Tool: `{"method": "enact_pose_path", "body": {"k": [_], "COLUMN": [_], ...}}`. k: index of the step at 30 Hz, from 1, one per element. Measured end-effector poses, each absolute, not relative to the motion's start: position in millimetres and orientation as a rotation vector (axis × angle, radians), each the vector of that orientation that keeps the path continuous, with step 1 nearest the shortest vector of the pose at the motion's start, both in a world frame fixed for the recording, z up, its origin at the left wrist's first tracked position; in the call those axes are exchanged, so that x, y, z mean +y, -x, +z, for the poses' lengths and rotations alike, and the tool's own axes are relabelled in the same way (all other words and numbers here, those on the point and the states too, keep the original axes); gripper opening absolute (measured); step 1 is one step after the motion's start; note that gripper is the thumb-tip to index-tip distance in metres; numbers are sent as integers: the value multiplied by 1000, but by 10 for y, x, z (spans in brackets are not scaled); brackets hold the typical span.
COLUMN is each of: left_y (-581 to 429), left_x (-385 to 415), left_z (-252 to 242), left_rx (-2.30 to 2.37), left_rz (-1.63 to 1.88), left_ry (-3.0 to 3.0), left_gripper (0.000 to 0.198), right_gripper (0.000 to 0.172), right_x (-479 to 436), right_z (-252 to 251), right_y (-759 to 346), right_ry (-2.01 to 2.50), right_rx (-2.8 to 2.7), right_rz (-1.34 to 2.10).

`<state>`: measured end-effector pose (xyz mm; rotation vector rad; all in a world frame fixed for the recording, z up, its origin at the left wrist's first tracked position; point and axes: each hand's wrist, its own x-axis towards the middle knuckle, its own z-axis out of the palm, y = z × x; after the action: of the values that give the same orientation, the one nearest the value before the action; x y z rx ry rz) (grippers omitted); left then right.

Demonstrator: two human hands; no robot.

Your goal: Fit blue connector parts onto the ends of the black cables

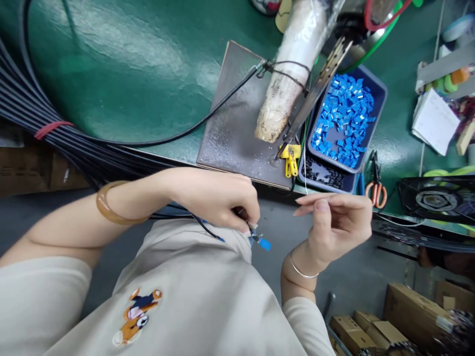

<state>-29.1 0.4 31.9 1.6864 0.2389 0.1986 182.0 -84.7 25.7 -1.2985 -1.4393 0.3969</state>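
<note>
At the lower middle my left hand (222,200) is closed, palm down, on a small metal-and-blue connector piece (264,244) that sticks out below its fingertips. A black cable end with a blue tip (218,238) hangs beside that hand, over the shirt. To the right, my right hand (330,222) pinches the lower end of a thin white wire (305,168) between thumb and fingers. The wire runs up past the soldering iron (319,89), which leans beside a thick wrapped white roll (285,74). The hands are apart.
Blue parts fill a tray (380,99) above another tray of black parts (347,187). A yellow clip (291,158) sits on the dark board (226,133). Orange-handled pliers (376,190) and a black fan (436,199) lie right. Bundled black cables (22,104) cross the left edge.
</note>
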Motion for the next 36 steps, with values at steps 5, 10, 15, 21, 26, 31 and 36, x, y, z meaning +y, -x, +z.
{"method": "enact_pose_path", "body": {"k": [5, 10, 15, 21, 26, 31, 36], "left_y": [208, 225, 245, 179, 92, 50, 39], "left_x": [-290, -337, -339, -324, -317, -325, -332], "left_z": [512, 185, -31, -38, -76, -74, -111], "left_rx": [545, 868, 839, 853, 897, 974, 1003], "left_rz": [448, 670, 667, 848, 968, 1038, 1138], "left_ry": [-2135, -1488, -1144, -1027, -1080, -1334, -1620], "left_gripper": [26, 15, 13, 11, 10, 8, 9], "right_gripper": [9, 6, 6, 10, 2, 5, 5], "right_x": [-910, -803, -652, -629, -717, -764, -693], "right_z": [234, 160, 148, 57, -22, 80, 109], "right_y": [-1772, -1703, -1608, -1572, -1614, -1584, -1487], "right_ry": [1410, 1433, 1437, 1405, 1466, 1500, 1492], "right_rx": [-1567, -1736, -1768, -1616, -1545, -1702, -1839], "right_rz": [478, 414, 455, 518, 355, 167, 124]}}
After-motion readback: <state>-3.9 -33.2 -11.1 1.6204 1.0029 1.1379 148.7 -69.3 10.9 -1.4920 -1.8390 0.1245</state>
